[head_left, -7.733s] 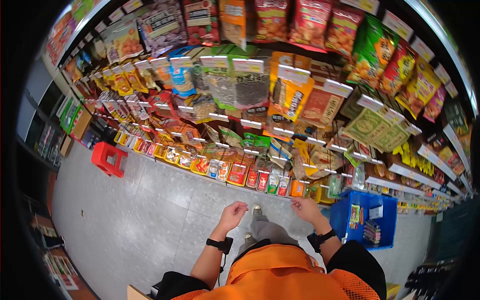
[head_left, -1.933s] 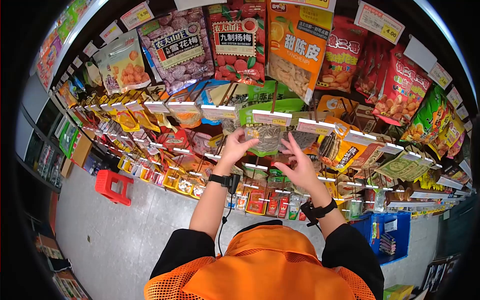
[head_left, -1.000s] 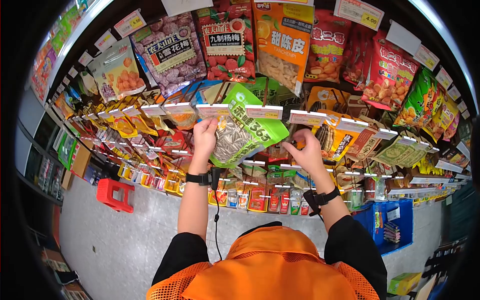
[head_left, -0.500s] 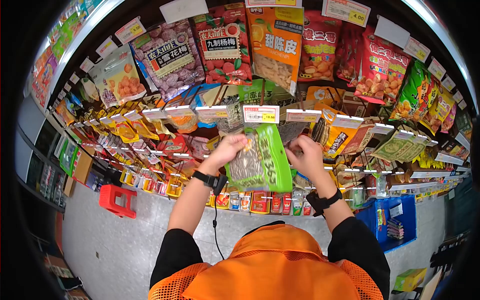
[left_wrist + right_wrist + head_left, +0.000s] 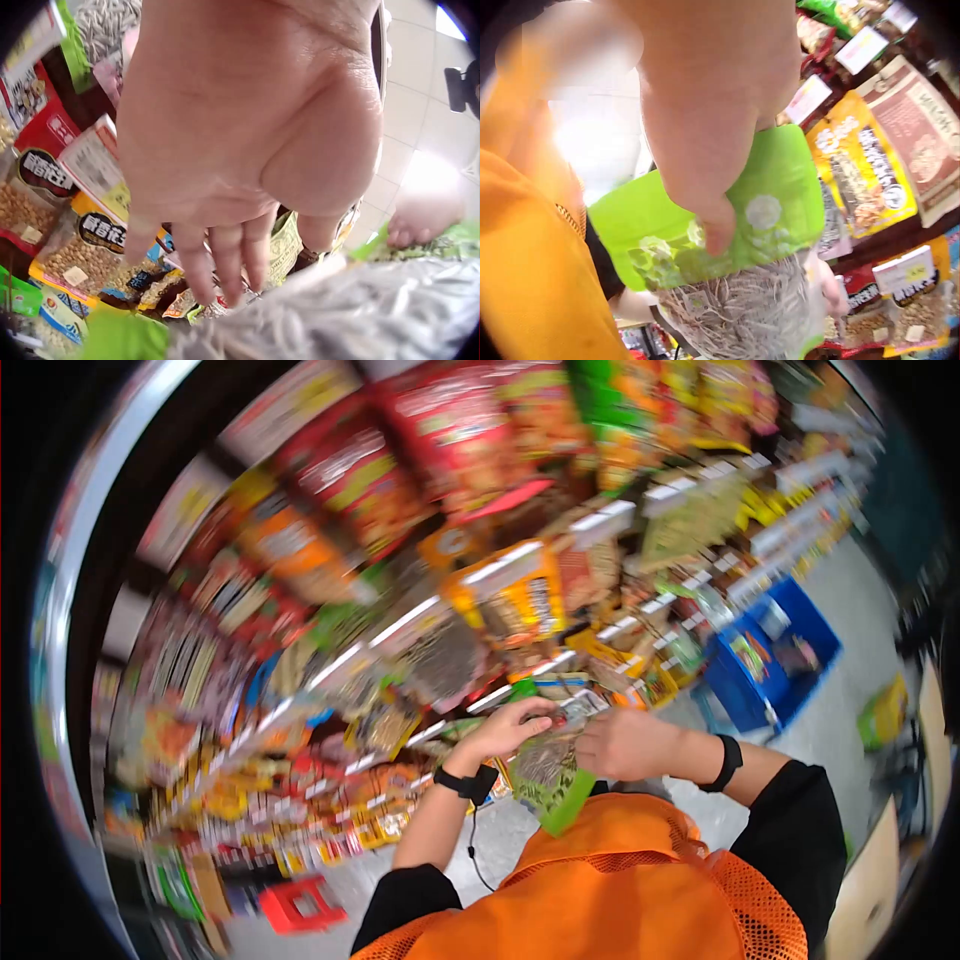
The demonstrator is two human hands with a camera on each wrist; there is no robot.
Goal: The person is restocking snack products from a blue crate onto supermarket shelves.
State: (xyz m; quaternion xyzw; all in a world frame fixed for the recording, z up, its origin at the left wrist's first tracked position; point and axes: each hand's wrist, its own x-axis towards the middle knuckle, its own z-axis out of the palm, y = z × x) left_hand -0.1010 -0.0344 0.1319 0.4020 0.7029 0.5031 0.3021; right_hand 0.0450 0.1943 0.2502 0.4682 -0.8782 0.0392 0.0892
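Note:
A bag of sunflower seeds (image 5: 548,768), clear with green ends, is held in front of the orange vest, away from the rack. My right hand (image 5: 630,745) pinches its green end; the right wrist view shows the thumb (image 5: 718,225) lying across the printed green band. My left hand (image 5: 505,732) is at the bag's other side. Its fingers (image 5: 231,259) are extended in the left wrist view, with the bag's seed-filled face close below them. In the right wrist view the bag hides most of the left hand, leaving a few fingers beside its edge.
Snack racks with hanging bags and price-tag rails fill the space ahead, including a yellow seed bag (image 5: 866,169). A blue bin (image 5: 800,685) holding some packets stands on the floor at right. The red stool (image 5: 300,905) is at lower left, a yellow-green box (image 5: 883,715) at far right.
The left hand took the seed bag off the rack and turned it. Since then the bag has come down toward the body, the right hand has gripped it, and the head view has swung right, blurred.

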